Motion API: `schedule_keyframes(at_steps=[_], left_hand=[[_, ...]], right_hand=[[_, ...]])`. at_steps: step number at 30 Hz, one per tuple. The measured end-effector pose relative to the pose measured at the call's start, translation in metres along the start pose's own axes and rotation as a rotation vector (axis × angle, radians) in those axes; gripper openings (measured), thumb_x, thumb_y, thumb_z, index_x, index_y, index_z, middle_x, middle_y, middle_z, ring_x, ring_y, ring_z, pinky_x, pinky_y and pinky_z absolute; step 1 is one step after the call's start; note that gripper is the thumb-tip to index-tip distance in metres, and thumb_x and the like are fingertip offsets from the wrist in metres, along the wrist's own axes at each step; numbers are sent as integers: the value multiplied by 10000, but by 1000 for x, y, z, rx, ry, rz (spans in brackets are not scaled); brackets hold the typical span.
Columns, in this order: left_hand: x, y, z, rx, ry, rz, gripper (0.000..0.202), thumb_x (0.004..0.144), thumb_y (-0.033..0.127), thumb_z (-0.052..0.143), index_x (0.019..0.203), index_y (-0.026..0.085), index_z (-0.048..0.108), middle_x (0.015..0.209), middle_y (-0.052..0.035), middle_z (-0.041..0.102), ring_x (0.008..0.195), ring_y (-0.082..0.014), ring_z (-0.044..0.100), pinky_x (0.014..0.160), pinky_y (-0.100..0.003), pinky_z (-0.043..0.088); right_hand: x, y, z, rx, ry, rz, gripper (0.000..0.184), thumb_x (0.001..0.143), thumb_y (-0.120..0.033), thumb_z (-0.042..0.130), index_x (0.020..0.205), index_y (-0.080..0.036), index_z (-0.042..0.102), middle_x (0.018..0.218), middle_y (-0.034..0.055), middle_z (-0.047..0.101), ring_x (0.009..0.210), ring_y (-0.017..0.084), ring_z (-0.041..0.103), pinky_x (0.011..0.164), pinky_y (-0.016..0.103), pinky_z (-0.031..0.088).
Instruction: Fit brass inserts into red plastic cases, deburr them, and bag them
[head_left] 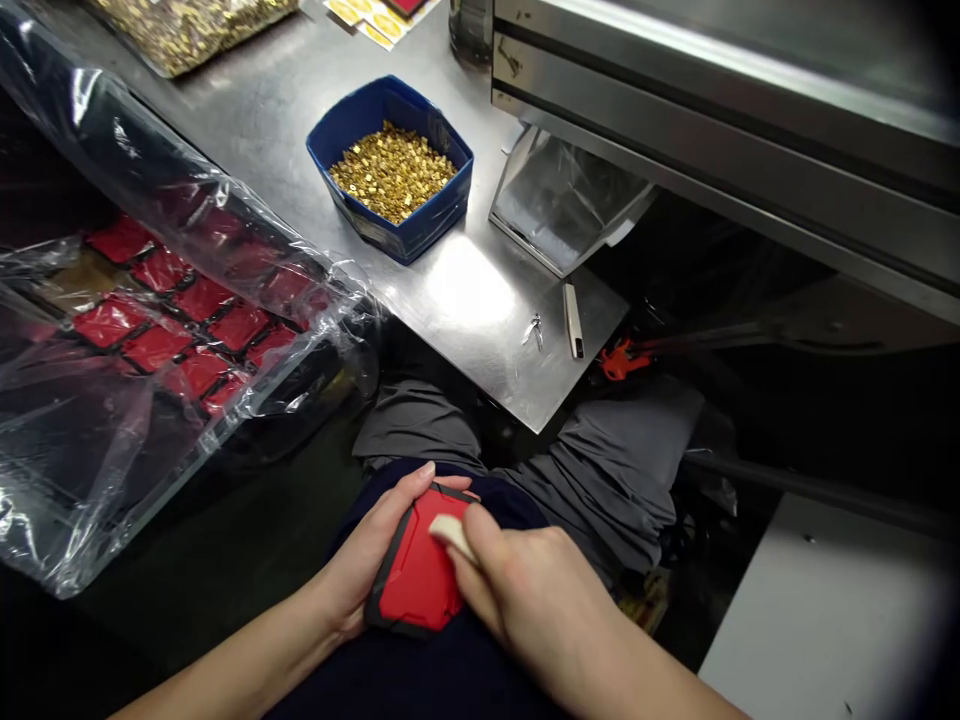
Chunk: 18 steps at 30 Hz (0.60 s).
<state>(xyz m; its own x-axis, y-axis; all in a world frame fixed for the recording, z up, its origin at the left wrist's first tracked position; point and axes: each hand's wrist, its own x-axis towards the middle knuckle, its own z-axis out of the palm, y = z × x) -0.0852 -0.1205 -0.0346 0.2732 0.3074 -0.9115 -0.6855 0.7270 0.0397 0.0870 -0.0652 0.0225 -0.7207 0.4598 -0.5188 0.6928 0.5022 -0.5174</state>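
- The red case (416, 585), rimmed in black, lies over the person's lap, below the near edge of the steel table (465, 300).
- Its long axis runs away from the body. The far end leans slightly to the right and points toward the table edge, and the broad red face is turned up.
- The left hand (360, 565) cradles the case from the left. Its fingers curl around the far end, and the thumb lies along the black rim.
- The right hand (540, 600) pinches a small pale piece (450, 533) in closed fingers. The piece touches the upper right part of the red face.
- On the table, well apart from the hands, a blue tub (420, 235) holds small brass parts (391, 172).
- A slim metal tool (573, 320) lies near the table's corner.
- At left, a tray of red pieces (150, 330) sits under clear film.
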Motion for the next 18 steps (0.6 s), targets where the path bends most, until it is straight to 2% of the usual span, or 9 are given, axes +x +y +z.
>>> schedule_keyframes(at_steps=[2, 6, 10, 14, 18], left_hand=[[-2, 0, 1, -11, 24, -27, 608, 848, 631, 636, 1241, 170, 686, 1134, -141, 747, 799, -229, 706, 678, -314, 571], [-2, 0, 0, -20, -5, -3, 592, 855, 599, 647, 1246, 156, 681, 1178, -153, 740, 901, -258, 720, 790, -336, 585], [1, -1, -2, -12, -12, -71, 603, 853, 611, 645, 1254, 162, 679, 1111, -143, 758, 759, -214, 709, 670, -303, 577], [3, 4, 0, -8, -75, -82, 590, 872, 591, 631, 1225, 122, 688, 1083, -153, 758, 847, -234, 712, 760, -306, 578], [1, 9, 3, 28, -33, -116, 575, 857, 601, 652, 1189, 134, 703, 821, -86, 761, 617, -173, 664, 565, -245, 529]], right_hand=[[3, -1, 0, -2, -2, 1, 204, 1065, -362, 349, 965, -242, 480, 619, -51, 673, 461, 137, 609, 471, 296, 212], [8, 2, -4, -19, -37, -101, 166, 1040, -378, 418, 975, -247, 497, 664, -45, 697, 485, 142, 618, 475, 299, 194], [6, 8, -8, -18, -33, -61, 196, 1058, -400, 391, 1006, -248, 503, 680, -43, 694, 512, 140, 614, 488, 293, 206], [7, 11, -13, 8, -97, -226, 171, 1026, -398, 460, 942, -251, 485, 672, -62, 663, 506, 121, 576, 480, 278, 225], [10, 13, -14, -87, -70, -166, 254, 1060, -433, 368, 968, -239, 502, 667, -42, 670, 501, 129, 576, 483, 290, 219]])
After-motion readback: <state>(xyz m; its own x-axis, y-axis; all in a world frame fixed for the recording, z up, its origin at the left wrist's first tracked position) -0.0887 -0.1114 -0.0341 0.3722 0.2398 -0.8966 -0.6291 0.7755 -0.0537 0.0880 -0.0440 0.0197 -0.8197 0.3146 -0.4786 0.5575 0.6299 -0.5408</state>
